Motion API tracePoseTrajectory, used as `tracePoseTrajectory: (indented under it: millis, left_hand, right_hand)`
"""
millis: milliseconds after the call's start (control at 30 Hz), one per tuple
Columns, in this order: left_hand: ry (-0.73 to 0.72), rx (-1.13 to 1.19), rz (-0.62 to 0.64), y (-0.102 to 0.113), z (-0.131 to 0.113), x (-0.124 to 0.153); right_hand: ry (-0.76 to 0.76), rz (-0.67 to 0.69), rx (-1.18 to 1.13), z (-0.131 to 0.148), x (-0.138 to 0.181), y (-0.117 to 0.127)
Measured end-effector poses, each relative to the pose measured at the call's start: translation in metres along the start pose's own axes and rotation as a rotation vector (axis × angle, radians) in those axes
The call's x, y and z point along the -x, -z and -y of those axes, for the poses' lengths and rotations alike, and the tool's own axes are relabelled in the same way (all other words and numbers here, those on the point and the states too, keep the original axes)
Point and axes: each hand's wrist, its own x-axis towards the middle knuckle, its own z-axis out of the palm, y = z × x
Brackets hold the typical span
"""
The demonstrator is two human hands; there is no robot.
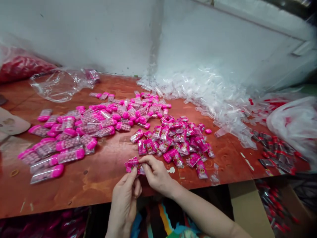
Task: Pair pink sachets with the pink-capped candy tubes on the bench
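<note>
My left hand point(125, 198) and my right hand point(156, 173) meet at the front edge of a reddish wooden table point(99, 178). Both pinch a small pink printed packet point(132, 164) held just above the board. Right behind it lies a heap of the same pink packets point(178, 140). Farther left spreads a pile of clear tubes with pink caps point(74, 132), filled with pale pink beads.
A mound of empty clear tubes point(205, 96) runs along the white wall at the back right. Red-capped tubes point(274, 148) and a white plastic bag point(294, 125) lie at the right. A crumpled clear bag point(56, 84) sits at back left. A cardboard box point(247, 208) stands below the table edge.
</note>
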Motion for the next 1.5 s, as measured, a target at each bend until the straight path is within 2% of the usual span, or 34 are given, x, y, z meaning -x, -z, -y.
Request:
tracePoseTrajectory:
  millis: [100, 167, 233, 300, 367, 467, 633, 733, 833, 933, 1033, 1100, 1300, 1400, 1500]
  left_hand:
    - [-0.035, 0.034, -0.085, 0.009, -0.008, -0.001]
    - [-0.071, 0.061, -0.146, 0.014, -0.011, -0.002]
    - [-0.085, 0.077, -0.172, 0.018, -0.013, -0.003]
    - [-0.064, 0.086, -0.173, 0.019, -0.012, -0.002]
    - [-0.024, 0.085, -0.157, 0.018, -0.011, 0.001]
    - [0.017, 0.073, -0.145, 0.013, -0.011, 0.006]
    - [-0.017, 0.079, -0.167, 0.009, -0.010, 0.014]
    - [-0.044, 0.095, -0.139, 0.017, -0.008, 0.014]
    - [-0.057, 0.108, -0.056, 0.026, -0.007, 0.015]
    - [-0.075, 0.095, 0.028, 0.026, -0.007, 0.018]
    - [-0.073, 0.040, 0.075, 0.016, -0.004, 0.024]
    - [-0.028, -0.011, 0.113, 0.010, 0.002, 0.028]
    - [0.025, -0.030, 0.148, 0.004, 0.021, 0.037]
    - [0.047, -0.002, 0.161, -0.001, 0.027, 0.039]
    - [0.097, 0.028, 0.234, -0.004, 0.031, 0.040]
  right_hand:
    - [0.085, 0.176, 0.152, 0.000, -0.032, 0.011]
    - [0.061, 0.222, 0.346, -0.001, -0.069, 0.020]
    - [-0.063, 0.200, 0.662, -0.001, -0.113, 0.030]
    - [-0.235, 0.246, 0.918, -0.004, -0.153, 0.036]
    - [-0.338, 0.304, 1.009, -0.008, -0.180, 0.038]
    - [-0.356, 0.347, 0.999, -0.015, -0.194, 0.035]
    - [-0.285, 0.345, 0.969, -0.016, -0.190, 0.032]
    - [-0.186, 0.266, 0.879, -0.012, -0.180, 0.043]
    - [-0.024, 0.177, 0.543, -0.006, -0.146, 0.063]
    - [0.024, 0.255, 0.176, 0.002, -0.093, 0.083]
    - [-0.082, 0.351, -0.085, 0.011, -0.044, 0.094]
    - [-0.178, 0.345, -0.234, 0.013, -0.022, 0.094]
    - [-0.434, 0.177, -0.575, 0.000, 0.024, 0.075]
    - [-0.489, 0.179, -0.672, -0.003, 0.043, 0.061]
    - [-0.529, 0.193, -0.755, -0.003, 0.055, 0.051]
